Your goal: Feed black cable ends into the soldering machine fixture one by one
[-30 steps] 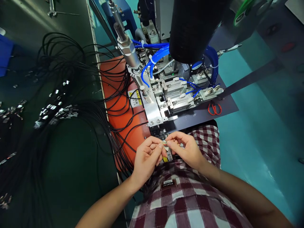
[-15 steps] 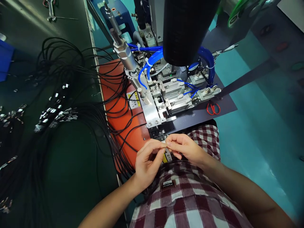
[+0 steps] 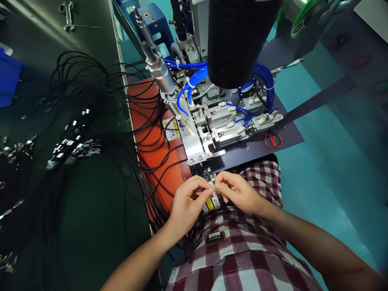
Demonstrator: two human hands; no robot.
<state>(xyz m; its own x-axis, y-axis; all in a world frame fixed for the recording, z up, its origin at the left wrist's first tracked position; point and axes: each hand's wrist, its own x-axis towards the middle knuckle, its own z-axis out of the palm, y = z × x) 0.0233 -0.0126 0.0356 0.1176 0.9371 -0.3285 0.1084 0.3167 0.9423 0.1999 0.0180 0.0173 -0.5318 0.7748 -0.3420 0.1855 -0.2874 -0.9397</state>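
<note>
My left hand [image 3: 187,204] and my right hand [image 3: 235,190] meet fingertip to fingertip just in front of the machine's [image 3: 209,121] near edge. Both are closed in a pinch on a small metal connector [image 3: 213,186] at the end of a thin black cable. A yellow and white warning label [image 3: 212,201] on the machine's front shows just under the fingers. The cable itself is hidden behind my left hand.
Many black cables [image 3: 91,133] with metal ends lie in loops over the dark bench on the left and across an orange pad [image 3: 154,137]. Red-handled scissors [image 3: 273,140] lie on the machine's dark plate. A large black cylinder [image 3: 239,40] hangs above. A wrench [image 3: 68,14] lies far left.
Both hands stayed together at the machine's front edge, shifting only slightly while the fingertips worked the small connector. The view tilted a little.
</note>
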